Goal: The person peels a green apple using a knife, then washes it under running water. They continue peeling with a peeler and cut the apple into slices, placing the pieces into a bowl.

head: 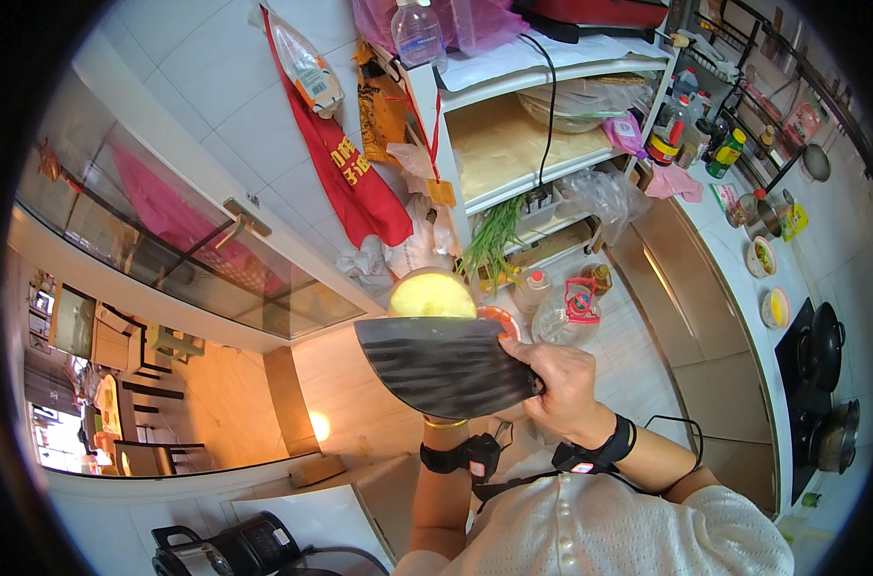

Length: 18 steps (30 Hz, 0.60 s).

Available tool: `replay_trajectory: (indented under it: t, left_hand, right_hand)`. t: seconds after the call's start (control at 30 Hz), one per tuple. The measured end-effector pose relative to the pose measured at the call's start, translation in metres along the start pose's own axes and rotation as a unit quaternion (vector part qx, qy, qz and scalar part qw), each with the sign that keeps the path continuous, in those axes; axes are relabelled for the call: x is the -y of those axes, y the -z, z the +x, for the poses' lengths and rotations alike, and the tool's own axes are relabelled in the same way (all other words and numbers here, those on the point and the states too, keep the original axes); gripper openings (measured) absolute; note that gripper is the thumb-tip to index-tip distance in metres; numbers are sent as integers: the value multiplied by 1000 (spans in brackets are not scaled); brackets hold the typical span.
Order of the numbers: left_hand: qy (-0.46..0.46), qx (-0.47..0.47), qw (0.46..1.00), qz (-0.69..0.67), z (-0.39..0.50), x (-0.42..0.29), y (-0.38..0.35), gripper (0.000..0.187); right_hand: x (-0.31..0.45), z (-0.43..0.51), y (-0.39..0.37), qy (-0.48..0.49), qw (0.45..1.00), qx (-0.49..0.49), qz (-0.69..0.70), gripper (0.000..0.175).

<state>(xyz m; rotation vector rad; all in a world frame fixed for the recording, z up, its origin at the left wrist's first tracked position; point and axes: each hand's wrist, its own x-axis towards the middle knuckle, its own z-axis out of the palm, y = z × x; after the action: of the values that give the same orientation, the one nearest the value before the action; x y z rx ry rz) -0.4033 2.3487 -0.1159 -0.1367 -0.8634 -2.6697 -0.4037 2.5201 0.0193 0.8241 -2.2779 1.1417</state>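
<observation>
My right hand [562,381] grips the handle end of a broad, dark kitchen cleaver [447,363], its thumb lying along the blade's near corner. The wide blade reaches leftwards across the middle of the view. Just above its upper edge shows the pale yellow cut face of a round fruit or vegetable [433,294]; whether the blade touches it is unclear. My left hand is hidden behind the blade; only its wrist, with a gold bracelet [445,423] and a black strap [462,457], shows below. What the left hand holds cannot be seen.
Ahead stands a white shelf unit [458,144] with green stalks [498,234] hanging out. A large plastic bottle [566,317] and other bottles are on the floor. Right is a counter [732,237] with bowls and a wok [822,345]; left, a glazed door [191,216]. A black appliance [253,543] sits lower left.
</observation>
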Motion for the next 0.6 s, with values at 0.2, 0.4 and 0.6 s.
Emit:
replay_trajectory:
  t: [0.2,0.4,0.6]
  left_hand:
    - [-84,31,996,-13,1,-5,-1,59]
    - [-169,5,980,103,0,-13,-35,59]
    - [-158,-91,962,202,-3,-18,-44,53]
  right_hand:
    - [-3,-3,-19,-3,1000,-13,-2,48]
    - [-13,-3,-37,8,999,-29,-25,46]
    - [-27,0,-45,28,999,-29,-20,34]
